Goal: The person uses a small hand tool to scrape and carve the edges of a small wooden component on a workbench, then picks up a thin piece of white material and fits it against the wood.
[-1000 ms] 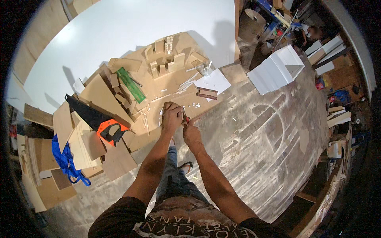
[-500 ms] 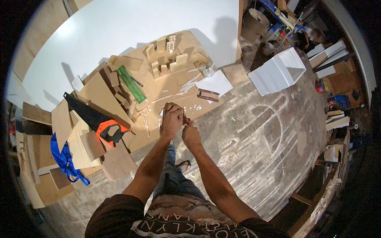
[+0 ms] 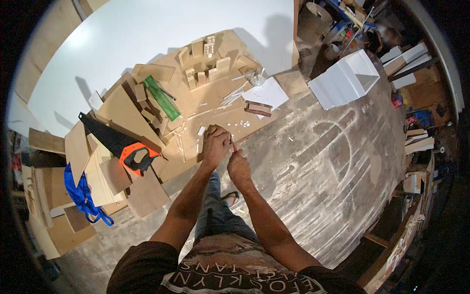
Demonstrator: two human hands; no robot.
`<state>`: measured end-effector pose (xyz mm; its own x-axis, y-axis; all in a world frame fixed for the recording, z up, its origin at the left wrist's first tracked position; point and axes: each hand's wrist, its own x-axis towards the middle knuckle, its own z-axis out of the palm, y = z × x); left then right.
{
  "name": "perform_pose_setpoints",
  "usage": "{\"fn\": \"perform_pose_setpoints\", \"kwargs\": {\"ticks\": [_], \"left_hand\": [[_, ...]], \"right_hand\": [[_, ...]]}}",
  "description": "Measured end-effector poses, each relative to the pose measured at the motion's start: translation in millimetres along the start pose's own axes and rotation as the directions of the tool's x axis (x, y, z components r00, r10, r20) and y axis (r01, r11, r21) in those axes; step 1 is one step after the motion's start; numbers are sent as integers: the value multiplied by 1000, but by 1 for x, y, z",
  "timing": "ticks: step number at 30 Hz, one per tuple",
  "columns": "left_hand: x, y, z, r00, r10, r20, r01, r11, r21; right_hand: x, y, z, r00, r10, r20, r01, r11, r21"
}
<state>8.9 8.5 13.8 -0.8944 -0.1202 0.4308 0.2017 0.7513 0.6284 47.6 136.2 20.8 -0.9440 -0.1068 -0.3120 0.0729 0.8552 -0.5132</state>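
Observation:
My left hand [image 3: 215, 147] is curled at the near edge of a tan board [image 3: 200, 88], its fingers bent over something hidden. My right hand [image 3: 238, 166] is closed on a red-handled tool [image 3: 235, 147], whose head reaches beside my left fingers. Small white pieces [image 3: 245, 123] and thin strips [image 3: 230, 100] lie near both hands. Farther back on the board stand small wooden blocks [image 3: 220, 68], with a clear cup [image 3: 257, 78], white paper [image 3: 271, 93] and a brown-edged block [image 3: 258, 109] to their lower right.
An orange-handled saw [image 3: 108, 139] rests on wood offcuts at left, beside a green strip [image 3: 161, 98] and blue bag [image 3: 83, 196]. A white box [image 3: 338, 83] sits on the concrete floor [image 3: 323, 176]. A partly hidden person [image 3: 389, 36] is among clutter at upper right.
Both my hands have shifted slightly right, still closed together at the board edge, with the red tool still held. The surroundings moved slightly up in view over the last half second.

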Motion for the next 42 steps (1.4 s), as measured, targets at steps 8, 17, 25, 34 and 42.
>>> {"fn": "perform_pose_setpoints", "kwargs": {"ticks": [8, 17, 25, 34, 42], "left_hand": [[-1, -9, 0, 998, -11, 55, 10, 1000, 25], [-7, -7, -5, 999, 2, 38, -3, 1000, 8], [-2, 2, -1, 999, 34, -39, -36, 999, -35], [-8, 4, 2, 995, 20, -95, -17, 999, 33], [-3, 6, 4, 996, -10, -87, 9, 1000, -12]], "right_hand": [[10, -8, -9, 995, -28, 97, 26, 999, 25], [4, -18, -5, 994, 20, 103, -24, 999, 39], [3, -4, 10, 998, 63, 7, -64, 991, 119], [13, 1, 0, 997, -43, 72, 39, 997, 60], [4, 3, 7, 999, -23, -49, 27, 997, 71]]}}
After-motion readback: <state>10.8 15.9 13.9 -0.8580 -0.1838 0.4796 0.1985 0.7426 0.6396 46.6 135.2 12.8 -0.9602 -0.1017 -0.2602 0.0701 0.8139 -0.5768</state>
